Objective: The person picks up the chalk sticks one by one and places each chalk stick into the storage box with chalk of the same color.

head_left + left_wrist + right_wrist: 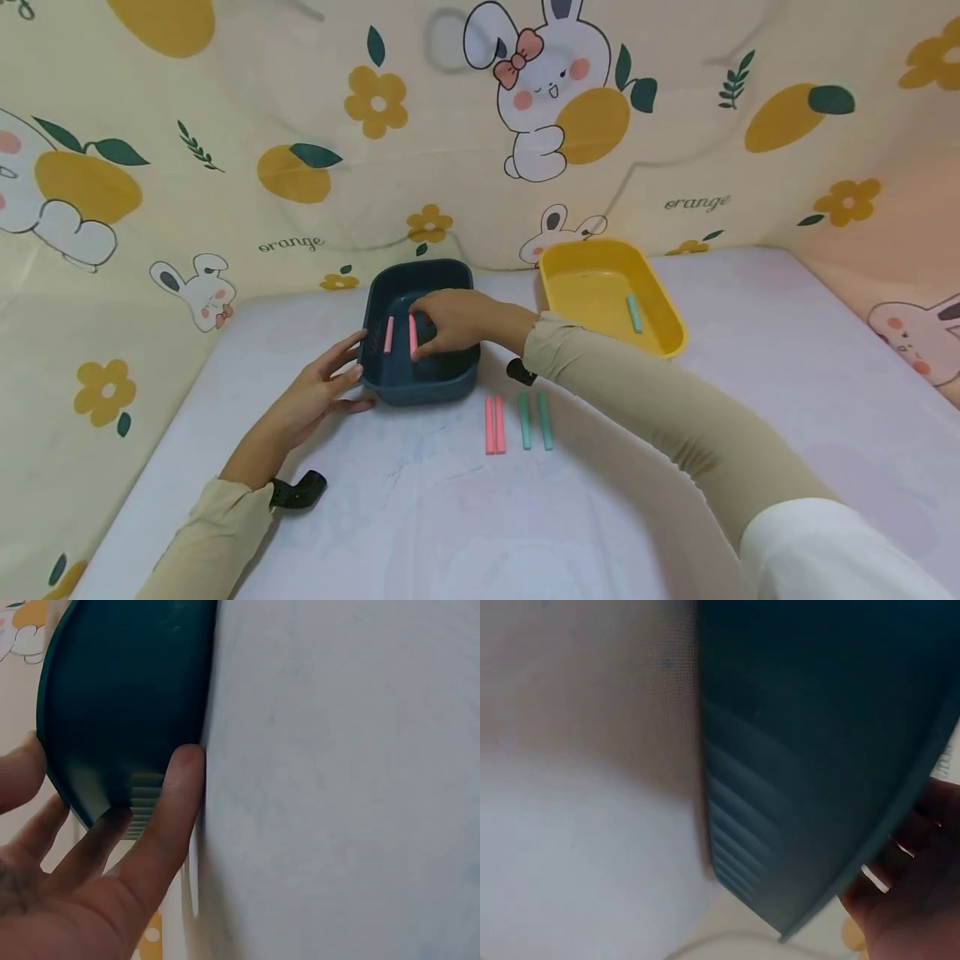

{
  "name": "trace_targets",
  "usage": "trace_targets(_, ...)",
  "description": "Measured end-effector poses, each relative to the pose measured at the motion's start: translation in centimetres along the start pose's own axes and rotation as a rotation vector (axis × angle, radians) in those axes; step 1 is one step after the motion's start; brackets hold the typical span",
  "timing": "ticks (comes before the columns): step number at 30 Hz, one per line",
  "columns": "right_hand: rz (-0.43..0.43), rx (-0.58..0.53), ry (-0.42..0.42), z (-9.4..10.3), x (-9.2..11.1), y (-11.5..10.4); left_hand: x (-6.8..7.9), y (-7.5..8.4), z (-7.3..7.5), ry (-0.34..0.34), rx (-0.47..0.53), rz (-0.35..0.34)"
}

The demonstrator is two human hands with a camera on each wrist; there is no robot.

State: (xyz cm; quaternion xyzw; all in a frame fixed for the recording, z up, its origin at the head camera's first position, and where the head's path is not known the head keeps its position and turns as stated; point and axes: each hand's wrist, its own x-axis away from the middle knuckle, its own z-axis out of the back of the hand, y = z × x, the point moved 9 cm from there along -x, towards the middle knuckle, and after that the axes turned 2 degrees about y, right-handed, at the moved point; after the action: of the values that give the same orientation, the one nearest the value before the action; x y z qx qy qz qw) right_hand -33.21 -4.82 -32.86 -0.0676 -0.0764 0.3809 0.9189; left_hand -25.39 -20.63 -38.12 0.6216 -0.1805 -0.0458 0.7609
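Note:
My right hand (453,319) reaches over a dark blue bin (420,393) and pinches a slim pink stick (413,335) by its ends between thumb and fingers. Left of it in the same bin lies another pink stick (388,335). My left hand (315,392) rests spread fingers against the bin's outer left side, from the rim down to near the table. In the left wrist view those fingertips (186,761) touch the bin's wall (127,682). The right wrist view shows the bin's ribbed outside (780,772), with part of the right hand (915,877) beyond the rim; the pinched stick is hidden there.
A yellow bin (592,304) with one green stick (634,313) inside stands to the right at the back. Two pink sticks (495,425) and two green sticks (535,422) lie on the white table in front. A patterned cloth (450,167) hangs behind.

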Motion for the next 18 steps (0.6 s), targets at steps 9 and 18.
trace_targets(9,0.011,-0.037,-0.030,-1.1,-2.2,-0.6,0.5,-0.4,0.3,-0.042,0.002,-0.002)
trace_targets(18,-0.035,-0.043,-0.050,-1.7,-3.1,0.6,0.0,-0.3,0.2,-0.057,0.016,-0.006)
